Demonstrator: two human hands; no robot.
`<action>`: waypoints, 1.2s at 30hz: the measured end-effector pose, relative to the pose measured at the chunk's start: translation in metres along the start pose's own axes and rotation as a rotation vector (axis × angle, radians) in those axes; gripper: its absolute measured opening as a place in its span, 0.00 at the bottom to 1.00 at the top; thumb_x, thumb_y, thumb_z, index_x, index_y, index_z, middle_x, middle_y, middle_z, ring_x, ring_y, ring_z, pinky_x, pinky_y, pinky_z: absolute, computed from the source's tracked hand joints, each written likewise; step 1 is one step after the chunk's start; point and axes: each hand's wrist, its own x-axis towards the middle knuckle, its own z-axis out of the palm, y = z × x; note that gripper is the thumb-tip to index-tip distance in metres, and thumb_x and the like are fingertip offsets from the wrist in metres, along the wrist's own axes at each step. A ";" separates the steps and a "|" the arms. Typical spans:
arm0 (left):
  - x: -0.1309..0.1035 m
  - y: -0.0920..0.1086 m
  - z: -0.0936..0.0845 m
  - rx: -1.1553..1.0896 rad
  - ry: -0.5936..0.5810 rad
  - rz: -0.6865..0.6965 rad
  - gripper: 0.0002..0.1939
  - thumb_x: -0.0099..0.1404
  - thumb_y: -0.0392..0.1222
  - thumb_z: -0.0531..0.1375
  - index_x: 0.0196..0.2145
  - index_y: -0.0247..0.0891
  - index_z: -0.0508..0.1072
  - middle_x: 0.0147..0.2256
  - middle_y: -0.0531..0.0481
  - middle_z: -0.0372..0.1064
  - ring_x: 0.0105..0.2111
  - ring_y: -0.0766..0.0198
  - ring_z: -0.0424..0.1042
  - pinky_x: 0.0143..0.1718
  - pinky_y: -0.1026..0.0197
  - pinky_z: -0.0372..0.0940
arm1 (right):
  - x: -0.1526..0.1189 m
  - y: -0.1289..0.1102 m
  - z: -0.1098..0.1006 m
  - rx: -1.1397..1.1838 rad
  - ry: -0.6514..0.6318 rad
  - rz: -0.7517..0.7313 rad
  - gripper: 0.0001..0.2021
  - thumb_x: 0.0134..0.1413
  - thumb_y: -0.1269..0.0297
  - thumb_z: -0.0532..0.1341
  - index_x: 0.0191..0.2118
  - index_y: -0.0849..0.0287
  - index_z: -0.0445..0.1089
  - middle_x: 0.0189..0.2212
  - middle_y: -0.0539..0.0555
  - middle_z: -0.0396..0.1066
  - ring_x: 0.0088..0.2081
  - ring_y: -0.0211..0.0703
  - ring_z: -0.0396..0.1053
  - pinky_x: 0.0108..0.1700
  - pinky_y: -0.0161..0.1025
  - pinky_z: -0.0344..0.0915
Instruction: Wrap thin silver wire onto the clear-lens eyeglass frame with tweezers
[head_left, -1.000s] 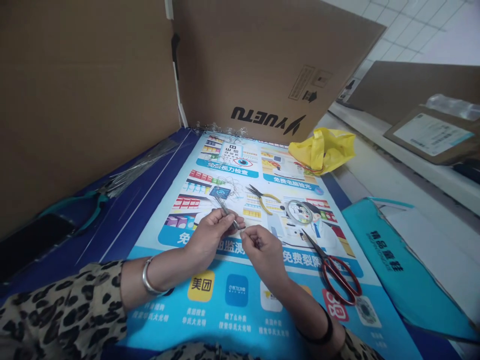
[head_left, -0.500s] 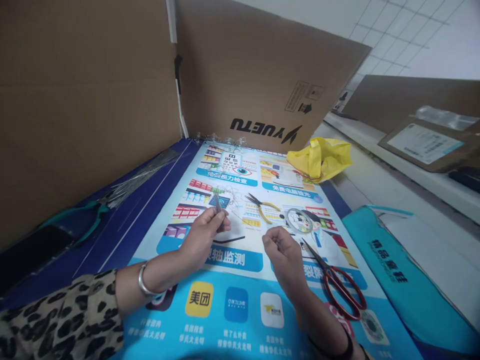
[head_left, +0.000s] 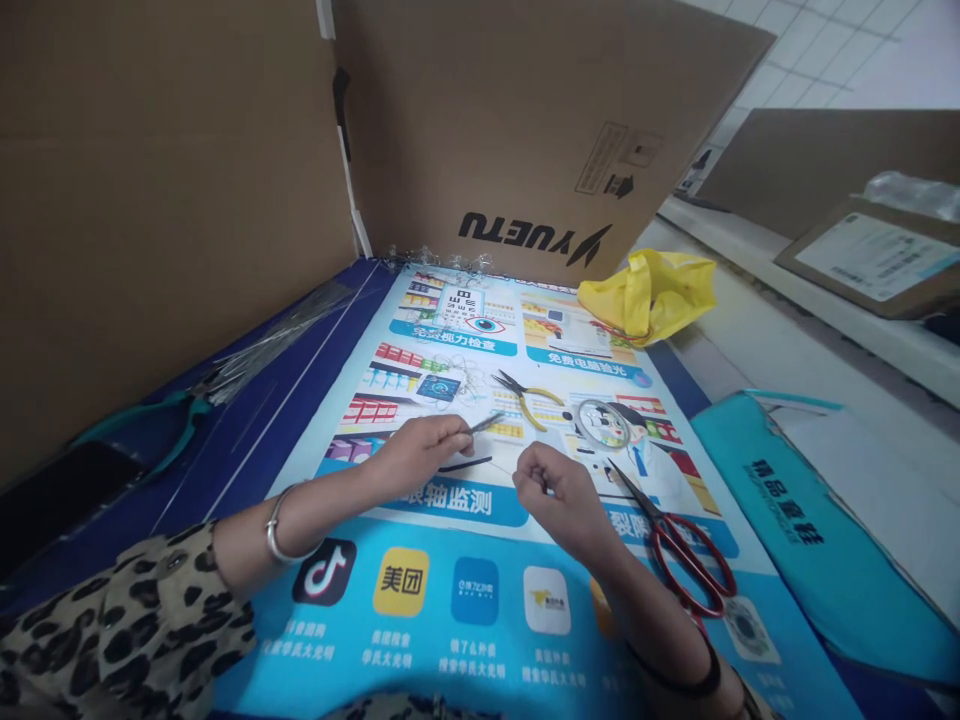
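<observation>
My left hand (head_left: 427, 450) pinches a short, thin bundle of grey wires (head_left: 489, 422) between thumb and fingertips, its free end pointing right. Beside it, my right hand (head_left: 553, 492) is curled with thumb and fingers pressed together; what it holds, if anything, is too small to make out. Just beyond the hands, needle-nose pliers (head_left: 529, 395) with yellow handles lie on the printed poster (head_left: 480, 590). Scissors (head_left: 682, 550) with red handles rest right of my right hand. A clear roll (head_left: 579, 425) lies between pliers and scissors. Loose fine wire (head_left: 454, 372) curls on the poster.
Cardboard walls (head_left: 525, 130) stand at the left and back. A yellow bag (head_left: 645, 297) sits at the back right, a teal package (head_left: 780, 510) at the right edge. On the left lie teal-handled pliers (head_left: 176, 440) and a bundle of straight wires (head_left: 277, 345).
My left hand has turned, so the wire bundle swings from pointing up and away to pointing right. My right hand has shifted slightly left, and the view has tilted a little.
</observation>
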 end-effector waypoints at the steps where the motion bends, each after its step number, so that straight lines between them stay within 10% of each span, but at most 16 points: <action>1: -0.001 0.001 0.001 0.021 -0.057 0.005 0.12 0.63 0.42 0.51 0.27 0.40 0.73 0.26 0.53 0.68 0.28 0.64 0.64 0.31 0.64 0.54 | 0.000 0.000 0.000 -0.003 0.004 -0.001 0.04 0.43 0.71 0.53 0.22 0.57 0.58 0.17 0.44 0.54 0.20 0.33 0.52 0.22 0.31 0.51; 14: -0.008 0.014 0.014 0.081 -0.247 -0.153 0.14 0.64 0.47 0.48 0.23 0.38 0.59 0.21 0.57 0.53 0.23 0.67 0.55 0.26 0.66 0.52 | 0.003 -0.003 -0.002 -0.038 0.095 0.009 0.04 0.45 0.70 0.54 0.23 0.58 0.59 0.18 0.44 0.56 0.21 0.31 0.55 0.24 0.29 0.51; 20: -0.012 0.018 0.014 0.207 -0.096 -0.138 0.15 0.64 0.53 0.45 0.28 0.40 0.58 0.25 0.56 0.54 0.28 0.64 0.57 0.30 0.63 0.54 | -0.043 0.002 -0.057 -0.692 0.003 0.081 0.08 0.55 0.67 0.51 0.34 0.59 0.68 0.32 0.55 0.70 0.35 0.41 0.65 0.34 0.34 0.55; 26: -0.013 0.023 0.014 0.237 -0.128 -0.148 0.18 0.62 0.57 0.44 0.28 0.40 0.59 0.23 0.56 0.54 0.25 0.64 0.58 0.26 0.63 0.54 | -0.115 0.064 -0.105 -0.957 0.073 0.432 0.14 0.57 0.67 0.51 0.47 0.60 0.65 0.39 0.59 0.69 0.43 0.48 0.63 0.41 0.38 0.56; 36: 0.004 0.104 0.020 0.360 -0.130 0.018 0.17 0.61 0.55 0.47 0.25 0.40 0.60 0.18 0.56 0.54 0.19 0.66 0.55 0.23 0.63 0.55 | -0.109 0.072 -0.102 -0.811 0.174 0.415 0.25 0.46 0.75 0.53 0.53 0.58 0.58 0.42 0.59 0.68 0.43 0.47 0.64 0.40 0.37 0.57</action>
